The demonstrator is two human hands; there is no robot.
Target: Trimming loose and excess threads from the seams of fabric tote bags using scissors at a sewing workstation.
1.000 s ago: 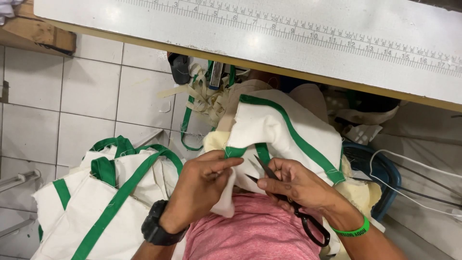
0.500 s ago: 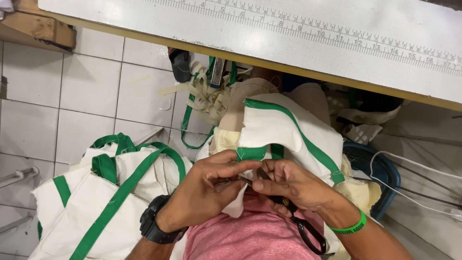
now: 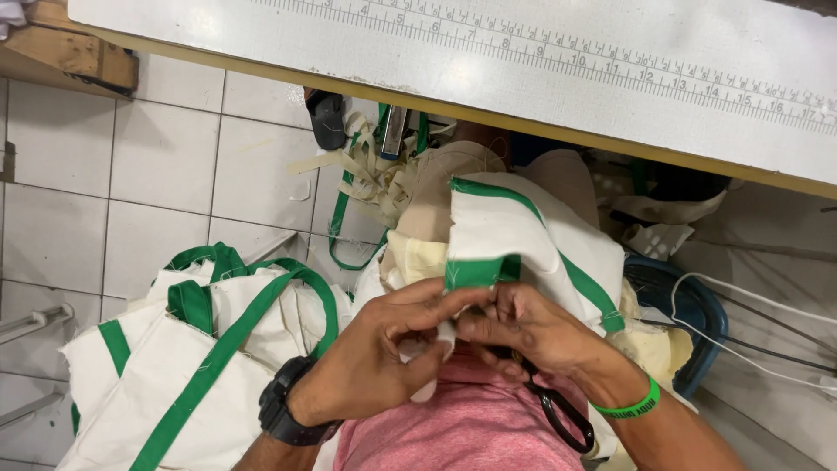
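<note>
A white cloth bag with green trim lies over my lap. My left hand, with a black watch at the wrist, pinches the bag's edge near the green strip. My right hand, a green band on its wrist, meets the left at the same edge. It also holds black-handled scissors, whose loops hang below the hand. The blades are hidden behind my fingers.
A pile of white bags with green straps sits on the tiled floor at left. A white table edge with a printed ruler runs across the top. Cloth scraps hang beneath it. A blue bin and white cables stand at right.
Both hands have drawn closer together on the bag's edge, and the bag has been pulled nearer to my body. The scissors' handles now hang lower under the right hand.
</note>
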